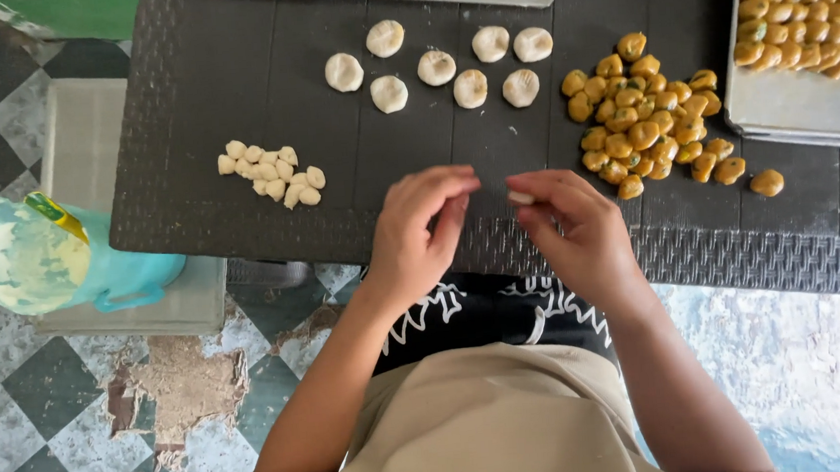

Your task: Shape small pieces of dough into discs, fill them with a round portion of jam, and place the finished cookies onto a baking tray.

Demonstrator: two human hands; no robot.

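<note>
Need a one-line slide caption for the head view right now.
Right hand pinches a small dough piece, left hand beside it, over a dark table with flattened dough rounds.

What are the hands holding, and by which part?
The right hand pinches a small piece of pale dough by its end between its fingers. The left hand holds nothing visible.

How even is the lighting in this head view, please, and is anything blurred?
Head view: soft, even light, no glare on the dark table; faint shadows under the dough discs; both hands slightly soft, the dough piece at the right fingertips indistinct; edges bend a little.
</note>
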